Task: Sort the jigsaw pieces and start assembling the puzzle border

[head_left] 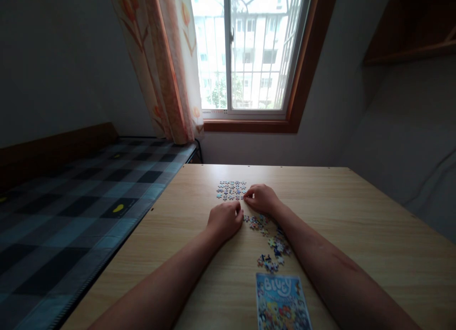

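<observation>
Small jigsaw puzzle pieces lie spaced out in rows towards the far side of the wooden table. My right hand is at the right edge of these rows, its thumb and fingertips pinched on a puzzle piece that shows only in part. Just in front of the rows rests my left hand, fingers curled in; whatever may be in them is hidden. Loose puzzle pieces are scattered between my forearms, some beside my left fingertips. Part of that scatter is covered by my right forearm.
A blue picture box or sheet marked "BLUEY" lies at the near edge, below the loose pieces. The light wooden table borders a bed with a checked cover on the left. Behind are a window and a flowered curtain.
</observation>
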{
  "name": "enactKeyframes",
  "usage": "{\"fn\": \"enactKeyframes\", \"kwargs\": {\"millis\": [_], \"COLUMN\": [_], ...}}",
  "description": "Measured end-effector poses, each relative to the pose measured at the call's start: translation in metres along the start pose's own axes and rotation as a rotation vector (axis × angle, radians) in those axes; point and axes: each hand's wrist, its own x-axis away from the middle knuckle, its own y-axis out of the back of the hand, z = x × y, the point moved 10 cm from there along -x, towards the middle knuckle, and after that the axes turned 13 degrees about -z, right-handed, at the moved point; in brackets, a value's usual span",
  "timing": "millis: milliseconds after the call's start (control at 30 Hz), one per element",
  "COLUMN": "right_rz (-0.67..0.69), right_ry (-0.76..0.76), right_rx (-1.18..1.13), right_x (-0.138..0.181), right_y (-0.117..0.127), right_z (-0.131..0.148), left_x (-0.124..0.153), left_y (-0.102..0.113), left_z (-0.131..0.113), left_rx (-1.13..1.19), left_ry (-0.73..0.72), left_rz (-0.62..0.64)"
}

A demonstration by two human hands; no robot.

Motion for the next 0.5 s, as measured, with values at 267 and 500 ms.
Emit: {"fn": "enactKeyframes", "kwargs": {"millis": [267,500], "right_rz": [-0.02,0.018], "right_ry": [-0.018,-0.053], "right_rx": [-0.039,-0.092], "right_x": [0.0,-0.01], "right_y": [0.002,0.018], "right_z": [-0.002,-0.014], "left_x": [-0.003,-0.007], "left_y": [0.002,0.006], "left_z": [0.006,0.015], "left_rx": [0.064,0.131], "left_ry": [0.015,0.027], "left_rz": [-0.054,-0.09]}}
